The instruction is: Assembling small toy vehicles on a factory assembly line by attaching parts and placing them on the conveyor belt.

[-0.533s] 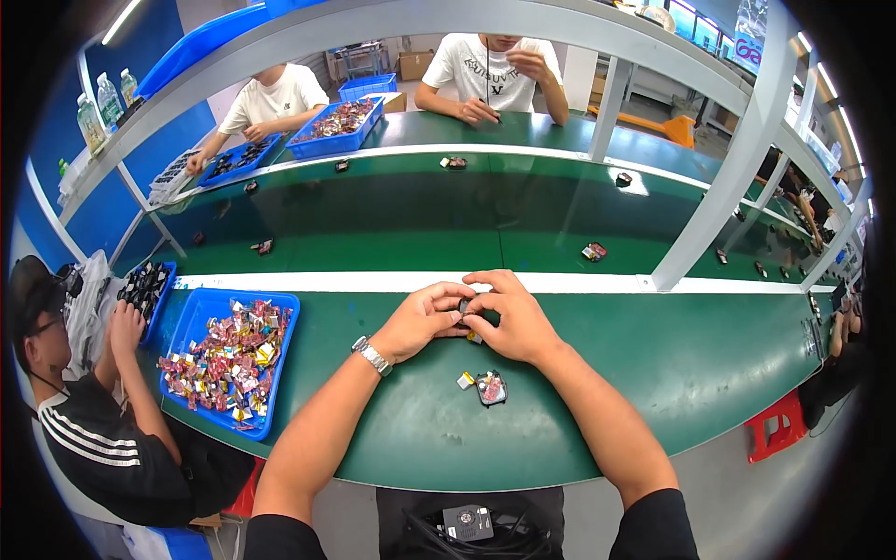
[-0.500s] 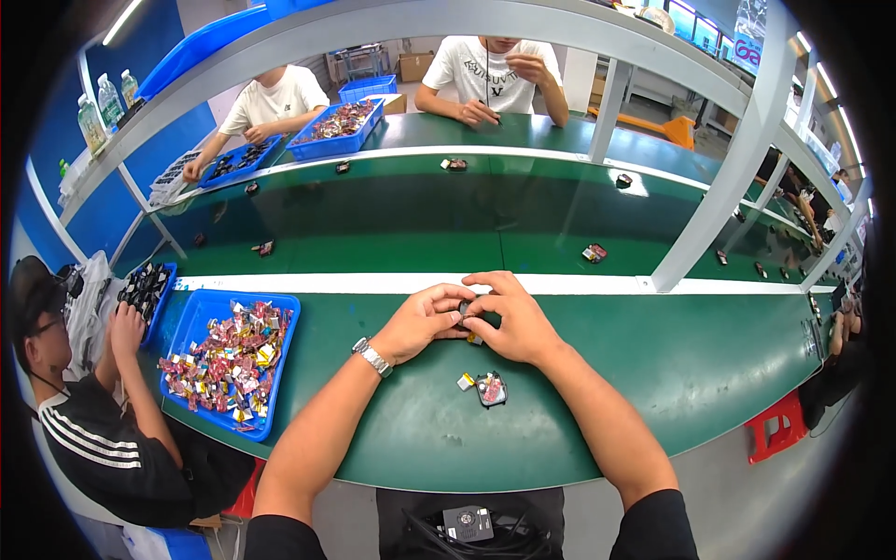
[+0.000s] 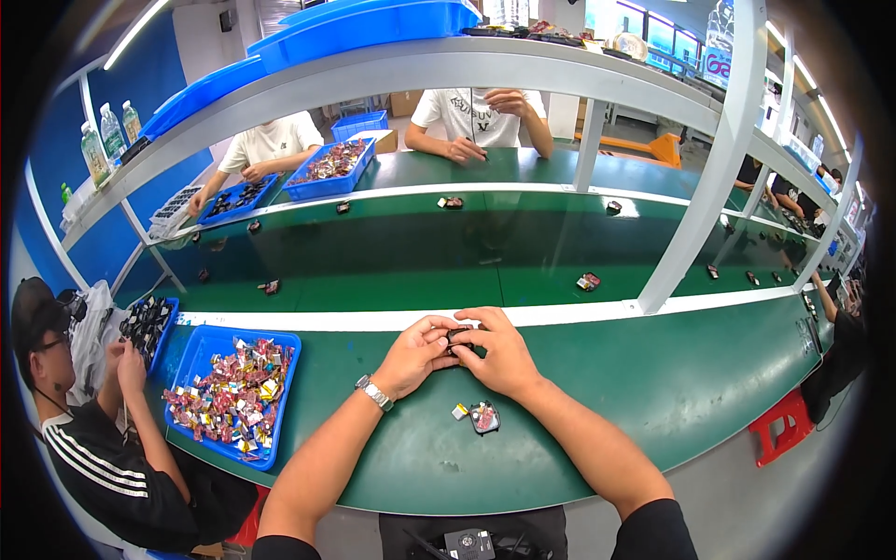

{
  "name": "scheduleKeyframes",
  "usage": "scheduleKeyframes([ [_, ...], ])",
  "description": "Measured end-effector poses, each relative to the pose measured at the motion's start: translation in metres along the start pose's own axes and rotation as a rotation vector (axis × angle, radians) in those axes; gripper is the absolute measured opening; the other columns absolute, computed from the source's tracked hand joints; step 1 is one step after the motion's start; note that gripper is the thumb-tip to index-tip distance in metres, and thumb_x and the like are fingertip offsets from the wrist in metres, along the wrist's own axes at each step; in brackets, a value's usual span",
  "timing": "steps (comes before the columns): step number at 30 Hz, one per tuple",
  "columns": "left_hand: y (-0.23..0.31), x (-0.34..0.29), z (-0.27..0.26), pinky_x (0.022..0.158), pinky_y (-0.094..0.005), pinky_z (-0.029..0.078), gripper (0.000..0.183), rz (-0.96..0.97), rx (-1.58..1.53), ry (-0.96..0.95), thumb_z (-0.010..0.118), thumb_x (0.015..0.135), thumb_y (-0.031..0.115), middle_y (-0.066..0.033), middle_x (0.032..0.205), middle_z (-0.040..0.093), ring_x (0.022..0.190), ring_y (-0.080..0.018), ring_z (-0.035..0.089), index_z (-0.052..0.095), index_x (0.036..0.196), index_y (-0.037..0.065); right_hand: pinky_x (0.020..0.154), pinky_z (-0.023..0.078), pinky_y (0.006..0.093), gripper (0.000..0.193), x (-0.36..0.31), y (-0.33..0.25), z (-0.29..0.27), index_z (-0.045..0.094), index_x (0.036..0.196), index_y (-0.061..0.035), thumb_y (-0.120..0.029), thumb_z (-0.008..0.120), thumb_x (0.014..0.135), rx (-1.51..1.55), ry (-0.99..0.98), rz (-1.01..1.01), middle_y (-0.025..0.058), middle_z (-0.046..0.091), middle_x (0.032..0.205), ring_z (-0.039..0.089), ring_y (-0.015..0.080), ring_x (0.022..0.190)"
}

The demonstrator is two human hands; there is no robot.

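Note:
Close together over the green bench, both my hands work on one small black casing (image 3: pixel 457 340), largely covered by fingers. My left hand (image 3: pixel 413 357), with a metal watch on its wrist, grips it from the left between thumb and fingers. From the right, my right hand (image 3: pixel 504 357) presses thumb and fingertips onto it. What lies inside this casing is hard to make out. Just below my hands rests another black casing (image 3: pixel 485 418) holding a reddish circuit board, and a small white-and-yellow piece (image 3: pixel 460 411) lies at its upper left.
A blue tray (image 3: pixel 295 359) heaped with reddish boards stands left, beside a co-worker (image 3: pixel 103 448). Across the green belt (image 3: pixel 392 257), which carries several spaced casings, two more people sit near blue trays. A grey frame post (image 3: pixel 695 205) rises at right; blue bins (image 3: pixel 364 35) lie overhead.
The whole view has tilted upward, so the bench sits lower in the picture. My hands stay together on the casing, with the right fingers slightly shifted over it.

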State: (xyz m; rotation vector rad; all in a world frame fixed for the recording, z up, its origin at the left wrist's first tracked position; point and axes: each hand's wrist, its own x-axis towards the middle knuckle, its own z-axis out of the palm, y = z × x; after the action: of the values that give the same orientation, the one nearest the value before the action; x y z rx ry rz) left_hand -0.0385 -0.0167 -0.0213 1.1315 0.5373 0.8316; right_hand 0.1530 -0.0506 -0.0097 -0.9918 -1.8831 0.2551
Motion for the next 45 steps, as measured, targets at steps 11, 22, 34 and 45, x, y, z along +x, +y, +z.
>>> scheduleKeyframes([
  [11, 0.001, 0.000, 0.002, 0.098, -0.0361, 0.050, 0.023, 0.022, -0.029, 0.010, 0.055, 0.099, 0.009, -0.0103, 0.135, 0.055, 0.118, -0.0184, 0.057, 0.051, 0.122, 0.008, 0.101, 0.045, 0.0392, 0.016, -0.002, 0.006, 0.003, 0.075, 0.096, -0.0100, -0.011, 0.072, 0.081, 0.092, -0.041, 0.110, 0.0053, 0.062, 0.123, 0.053, 0.0276, 0.119],
  [22, -0.002, 0.002, 0.000, 0.101, -0.0401, 0.050, 0.024, 0.111, -0.073, 0.006, 0.059, 0.097, 0.011, -0.0119, 0.135, 0.054, 0.121, -0.0210, 0.056, 0.052, 0.120, 0.007, 0.098, 0.046, 0.0397, 0.022, 0.002, -0.002, 0.001, 0.073, 0.101, -0.0101, -0.006, 0.071, 0.080, 0.120, -0.022, 0.004, 0.0070, 0.059, 0.130, 0.050, 0.0275, 0.124],
  [34, -0.001, 0.001, 0.007, 0.101, -0.0405, 0.051, 0.025, 0.127, -0.110, -0.029, 0.059, 0.097, 0.010, -0.0106, 0.133, 0.056, 0.120, -0.0204, 0.057, 0.052, 0.121, 0.007, 0.097, 0.046, 0.0407, 0.019, 0.001, 0.001, -0.002, 0.073, 0.097, -0.0109, -0.005, 0.071, 0.078, 0.072, 0.013, -0.029, 0.0071, 0.058, 0.131, 0.049, 0.0288, 0.122],
  [45, -0.002, 0.001, 0.006, 0.102, -0.0392, 0.049, 0.028, 0.082, -0.122, 0.018, 0.057, 0.098, 0.011, -0.0109, 0.124, 0.059, 0.116, -0.0197, 0.058, 0.049, 0.124, 0.007, 0.076, 0.054, 0.0342, 0.021, 0.004, 0.002, -0.003, 0.070, 0.092, -0.0070, 0.001, 0.074, 0.073, -0.027, 0.153, -0.204, 0.0063, 0.064, 0.105, 0.061, 0.0249, 0.098],
])
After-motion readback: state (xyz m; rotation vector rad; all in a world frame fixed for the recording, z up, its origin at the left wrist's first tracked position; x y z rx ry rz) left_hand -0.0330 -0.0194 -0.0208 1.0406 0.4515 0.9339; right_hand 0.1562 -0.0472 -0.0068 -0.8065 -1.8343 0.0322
